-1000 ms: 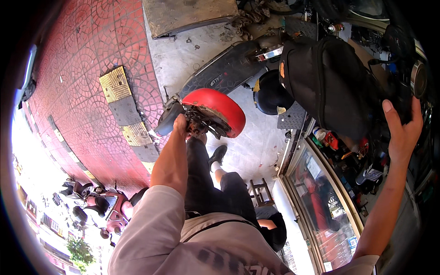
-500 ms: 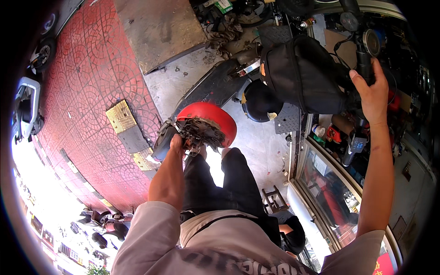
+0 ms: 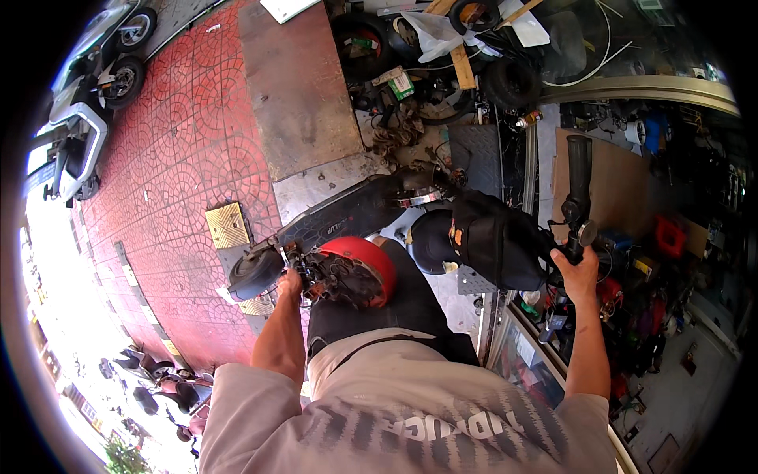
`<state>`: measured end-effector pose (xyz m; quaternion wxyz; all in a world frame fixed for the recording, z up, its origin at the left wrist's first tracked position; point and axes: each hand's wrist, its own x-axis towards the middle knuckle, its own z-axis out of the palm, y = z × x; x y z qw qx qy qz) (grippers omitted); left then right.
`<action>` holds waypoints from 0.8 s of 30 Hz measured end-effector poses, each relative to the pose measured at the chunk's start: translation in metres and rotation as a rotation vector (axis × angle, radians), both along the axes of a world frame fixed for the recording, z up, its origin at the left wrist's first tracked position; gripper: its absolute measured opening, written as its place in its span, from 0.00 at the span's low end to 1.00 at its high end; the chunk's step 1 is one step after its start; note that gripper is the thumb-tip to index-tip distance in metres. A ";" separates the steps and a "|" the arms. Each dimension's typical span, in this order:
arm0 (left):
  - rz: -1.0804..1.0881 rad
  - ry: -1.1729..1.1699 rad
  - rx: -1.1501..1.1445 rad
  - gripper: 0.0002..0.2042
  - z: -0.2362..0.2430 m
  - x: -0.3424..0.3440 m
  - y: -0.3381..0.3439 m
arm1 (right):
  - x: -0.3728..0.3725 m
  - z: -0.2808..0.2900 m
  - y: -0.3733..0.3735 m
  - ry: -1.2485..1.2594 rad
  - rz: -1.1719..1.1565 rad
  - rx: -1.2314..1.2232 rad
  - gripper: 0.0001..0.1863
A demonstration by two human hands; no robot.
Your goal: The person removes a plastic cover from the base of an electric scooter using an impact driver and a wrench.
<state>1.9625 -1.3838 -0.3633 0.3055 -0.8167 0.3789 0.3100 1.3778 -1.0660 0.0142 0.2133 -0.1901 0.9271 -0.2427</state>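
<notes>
A dark scooter (image 3: 341,215) is held slantwise before the body, with one wheel (image 3: 254,276) at the left and the handlebar (image 3: 579,170) at the right. The metalwork between this wheel and the red saddle (image 3: 367,261) is gripped by the left hand (image 3: 289,285), the exact part being hidden; the handlebar is clasped by the right hand (image 3: 579,272), near a black bag (image 3: 501,245). Farther off, a brown board (image 3: 296,87) is seen beside red paving (image 3: 181,158).

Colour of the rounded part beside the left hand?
The rounded part is red on its outer curve; head view.
</notes>
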 end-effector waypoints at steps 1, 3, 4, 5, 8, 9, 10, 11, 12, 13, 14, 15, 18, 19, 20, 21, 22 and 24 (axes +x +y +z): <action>-0.069 0.022 0.002 0.33 0.008 -0.009 0.002 | -0.006 -0.004 0.003 0.007 0.012 0.026 0.21; -0.016 -0.054 0.023 0.30 -0.012 0.020 -0.002 | -0.021 0.004 0.004 -0.011 0.025 0.071 0.22; -0.187 0.060 0.131 0.28 -0.005 0.015 -0.014 | -0.019 0.019 -0.019 0.050 0.107 0.065 0.24; -0.364 0.177 0.213 0.27 0.007 0.010 -0.029 | -0.013 0.041 -0.044 0.080 0.148 0.054 0.22; -0.561 0.319 0.092 0.20 -0.004 0.061 -0.065 | -0.016 0.105 -0.088 0.144 0.333 0.110 0.21; -0.637 0.373 -0.061 0.19 0.003 0.064 -0.070 | -0.014 0.127 -0.104 0.155 0.387 0.082 0.21; -0.456 0.358 -0.002 0.20 0.016 0.056 -0.077 | -0.009 0.148 -0.116 0.166 0.429 0.060 0.21; -0.256 0.326 0.055 0.21 0.033 0.041 -0.082 | -0.008 0.165 -0.119 0.168 0.437 0.056 0.21; -0.122 0.302 0.088 0.23 0.050 0.038 -0.086 | -0.008 0.180 -0.123 0.152 0.447 0.048 0.21; -0.066 0.290 0.111 0.24 0.067 0.037 -0.090 | -0.008 0.194 -0.125 0.133 0.455 0.042 0.21; -0.036 0.292 0.130 0.26 0.079 0.032 -0.095 | -0.007 0.209 -0.129 0.155 0.488 0.039 0.20; -0.050 0.305 0.147 0.25 0.092 0.025 -0.097 | -0.008 0.223 -0.130 0.184 0.524 0.035 0.20; 0.155 0.388 0.098 0.24 0.225 -0.094 -0.101 | -0.003 0.256 -0.140 0.229 0.532 0.011 0.19; 0.128 0.368 0.089 0.24 0.226 -0.084 -0.102 | -0.007 0.268 -0.145 0.239 0.571 -0.006 0.19; 0.115 0.370 0.077 0.24 0.220 -0.081 -0.107 | -0.007 0.278 -0.150 0.237 0.576 -0.017 0.19; 0.118 0.377 0.061 0.24 0.218 -0.075 -0.112 | -0.005 0.286 -0.155 0.236 0.582 -0.027 0.19; 0.125 0.387 0.046 0.24 0.216 -0.076 -0.118 | -0.002 0.293 -0.159 0.237 0.589 -0.028 0.19; 0.136 0.401 0.000 0.24 0.212 -0.076 -0.140 | 0.008 0.303 -0.169 0.272 0.565 -0.043 0.19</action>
